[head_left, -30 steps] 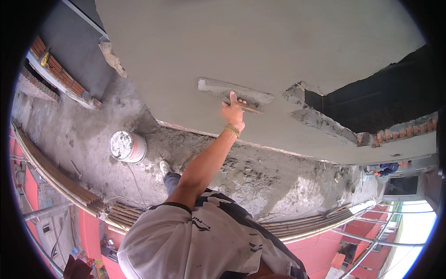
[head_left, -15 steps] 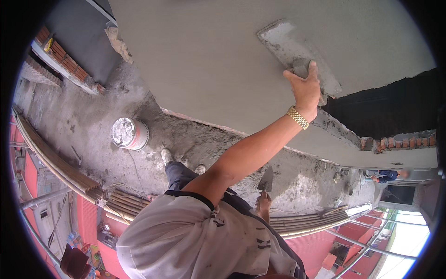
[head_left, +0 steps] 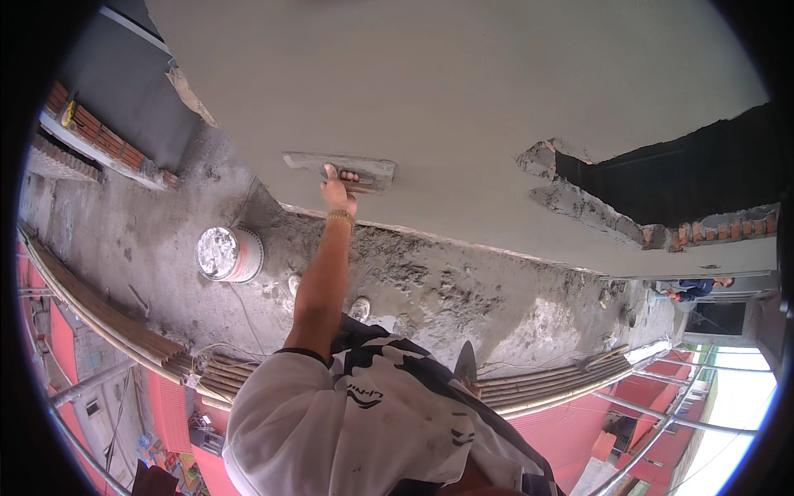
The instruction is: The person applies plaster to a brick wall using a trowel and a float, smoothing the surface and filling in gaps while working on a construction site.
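My left hand [head_left: 337, 192], a gold-coloured band at its wrist, is closed round the handle of a rectangular plastering trowel [head_left: 376, 172]. The trowel's long blade lies against the lower part of a grey plastered wall [head_left: 430, 91], near its bottom edge. Low on the right, beside my shirt, my right hand [head_left: 472, 386] shows only as a sliver. From it sticks up a pointed trowel [head_left: 466, 362], its grip hidden behind the shirt. The wall surface around the plastering trowel looks smooth and wet.
A mortar-smeared bucket [head_left: 240, 254] stands on the rough floor [head_left: 149, 215] to the left. A ragged dark opening [head_left: 662, 178] with exposed bricks [head_left: 728, 234] breaks the wall at right. Bundled poles [head_left: 546, 390] and metal railing tubes edge the floor. Another person [head_left: 695, 289] is far right.
My left hand has carried the plastering trowel left and down along the wall, turning its blade nearly level. The pointed trowel has dropped lower, and my right hand is now mostly hidden.
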Available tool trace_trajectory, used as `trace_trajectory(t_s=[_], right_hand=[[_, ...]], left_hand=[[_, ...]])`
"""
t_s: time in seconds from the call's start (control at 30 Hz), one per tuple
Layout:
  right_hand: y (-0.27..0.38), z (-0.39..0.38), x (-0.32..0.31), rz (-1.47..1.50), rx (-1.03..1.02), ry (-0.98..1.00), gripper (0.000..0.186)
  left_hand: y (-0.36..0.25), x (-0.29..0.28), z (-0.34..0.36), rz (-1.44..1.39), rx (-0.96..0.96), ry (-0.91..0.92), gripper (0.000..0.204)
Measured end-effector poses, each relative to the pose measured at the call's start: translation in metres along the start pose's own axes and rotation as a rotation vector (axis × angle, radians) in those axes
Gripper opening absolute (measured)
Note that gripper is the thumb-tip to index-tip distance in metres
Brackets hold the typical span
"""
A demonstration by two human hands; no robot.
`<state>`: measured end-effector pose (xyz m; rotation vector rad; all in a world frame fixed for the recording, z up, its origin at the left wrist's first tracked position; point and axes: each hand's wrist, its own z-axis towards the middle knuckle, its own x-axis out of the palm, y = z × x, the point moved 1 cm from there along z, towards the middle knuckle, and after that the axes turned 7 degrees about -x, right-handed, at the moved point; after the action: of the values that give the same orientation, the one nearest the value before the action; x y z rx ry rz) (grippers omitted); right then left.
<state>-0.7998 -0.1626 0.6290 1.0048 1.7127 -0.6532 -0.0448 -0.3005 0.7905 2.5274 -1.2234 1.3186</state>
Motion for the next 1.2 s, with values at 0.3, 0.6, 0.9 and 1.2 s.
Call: trace_trajectory(t_s=[0.3,0.6,0.9,1.2], right_hand=[[-0.008,-0.032,-0.015,0.523,0.283,0.101,0.027],[0.086,0.009,-0.114,0.823,0.355,-0.014,0.04],[0.066,0.025,-0.122,0.689,0.368,0.197,0.032],[0.076,0.037,-0.124,0.827,0.302,0.154,0.032]], left_hand=[[0.121,0.039,-0.079,0.128,-0.179,0.075,0.093],[0.157,0.162,-0.212,-0.146,-0.44,0.307,0.067],[0.087,0.304,-0.308,0.182,0.306,0.62,0.046],[0.011,0.185,-0.19,0.223,0.281,0.164,0.066]])
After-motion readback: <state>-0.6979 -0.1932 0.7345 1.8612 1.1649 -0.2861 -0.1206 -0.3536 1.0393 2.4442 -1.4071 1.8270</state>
